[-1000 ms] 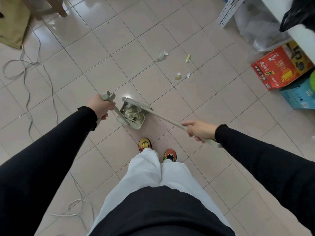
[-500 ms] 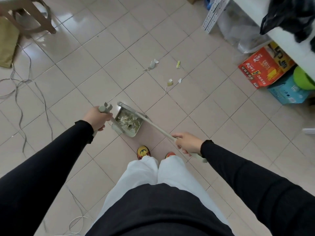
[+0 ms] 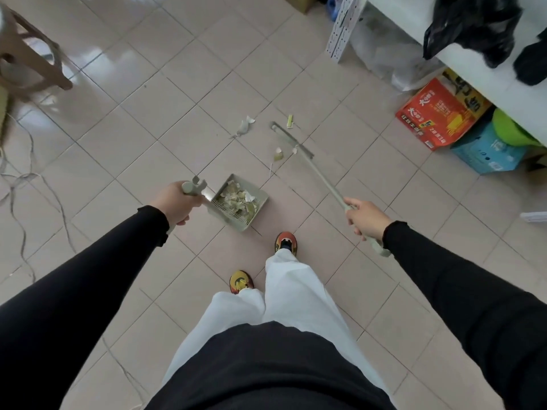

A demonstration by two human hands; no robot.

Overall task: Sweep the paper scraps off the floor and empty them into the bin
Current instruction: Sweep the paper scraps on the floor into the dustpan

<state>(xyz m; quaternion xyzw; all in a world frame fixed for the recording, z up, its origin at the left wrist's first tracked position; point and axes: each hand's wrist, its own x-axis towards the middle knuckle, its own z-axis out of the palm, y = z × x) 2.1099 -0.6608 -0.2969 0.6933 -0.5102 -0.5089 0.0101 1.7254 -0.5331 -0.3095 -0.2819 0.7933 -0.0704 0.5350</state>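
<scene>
Left hand: fingers curled round the upright handle of the dustpan, which sits tilted just above or on the floor, near the middle, ahead of the shoes. Contact with the tile cannot be confirmed. The pan holds a heap of collected scraps, piled close to its open lip.

Right hand: clamped on the long shaft of the broom. The broom head is extended toward the far side of the floor and is blurred, so whether it touches the tile cannot be told.

Outstanding on the floor: a crumpled white scrap, a yellow-green scrap just beyond the broom head, and small scraps just inside it. No bin is in view.

Assessment: sweeping incomplete, emptying not begun.

Risks noted:
- The yellow-green scrap lies on the far side of the head; a pull from this position would likely miss it.
- The pan is well apart from the loose scraps, so light paper may scatter or slide past its sides during a long draw.
- Further tilt of the loaded pan could spill its contents.
- A hard stroke could flick pieces under the red carton at the floor's right edge.
- Cables along the left edge are a trip hazard en route to the bin
</scene>
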